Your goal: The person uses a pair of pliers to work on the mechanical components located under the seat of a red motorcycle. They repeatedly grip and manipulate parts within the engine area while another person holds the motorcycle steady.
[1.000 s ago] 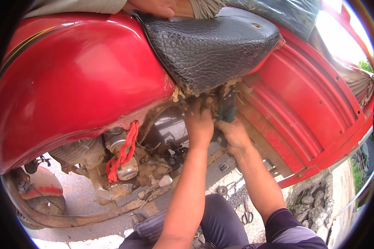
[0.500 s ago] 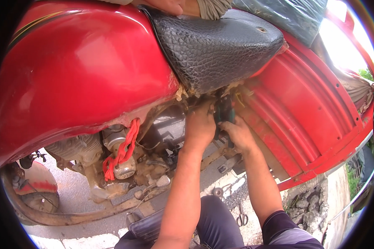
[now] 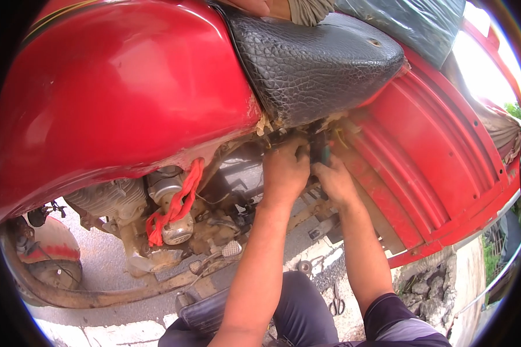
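- A small dark green-handled tool [image 3: 320, 153] sits just under the front edge of the black textured seat [image 3: 312, 63], in the gap where the seat meets the red fuel tank [image 3: 121, 98] and the red ribbed side panel [image 3: 428, 168].
- The right hand [image 3: 334, 182] is closed around the lower part of the tool, knuckles up, forearm rising from the lower right.
- The left hand [image 3: 285, 170] is curled into the same gap, touching the tool and the right hand; whether it grips anything cannot be told, since its fingertips are hidden under the seat edge.
- The seat overhang and torn padding at its rim block the view of the tool's working end.
- Left of the hands lies the muddy engine [image 3: 173, 214], with a red cord [image 3: 176, 202] hanging across it.
- A foot peg [image 3: 231, 248] sits below the left forearm.
- Far left, part of the front wheel [image 3: 46, 272] shows.
- On the ground near the right forearm lies a pair of scissors [image 3: 336, 301].
- At the top edge, another person's hand [image 3: 255, 6] rests on the seat.
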Motion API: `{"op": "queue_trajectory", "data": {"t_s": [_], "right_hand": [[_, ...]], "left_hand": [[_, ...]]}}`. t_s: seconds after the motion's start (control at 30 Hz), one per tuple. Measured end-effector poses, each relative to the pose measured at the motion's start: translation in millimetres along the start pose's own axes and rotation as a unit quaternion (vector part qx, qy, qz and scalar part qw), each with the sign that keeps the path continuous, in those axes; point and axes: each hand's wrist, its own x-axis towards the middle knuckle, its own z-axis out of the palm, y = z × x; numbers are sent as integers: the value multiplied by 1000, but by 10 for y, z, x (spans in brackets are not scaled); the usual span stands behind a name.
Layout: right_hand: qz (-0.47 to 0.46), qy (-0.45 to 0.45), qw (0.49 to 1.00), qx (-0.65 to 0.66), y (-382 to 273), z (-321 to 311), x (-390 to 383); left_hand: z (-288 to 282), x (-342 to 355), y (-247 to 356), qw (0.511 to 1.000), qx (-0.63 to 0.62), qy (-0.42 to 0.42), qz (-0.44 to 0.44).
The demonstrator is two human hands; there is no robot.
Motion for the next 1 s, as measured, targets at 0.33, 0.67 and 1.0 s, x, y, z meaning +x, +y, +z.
{"op": "queue_trajectory", "data": {"t_s": [0.33,0.67,1.0], "right_hand": [[-24,21,999,-20,88,42,11],[-32,24,999,-20,98,102,-5],[-23,7,999,-47,264,38,99]], "left_hand": [[11,3,5,1000,15,-2,-8],[44,-13,14,999,26,22,0],[49,-6,12,1000,-1,10,-12]]}}
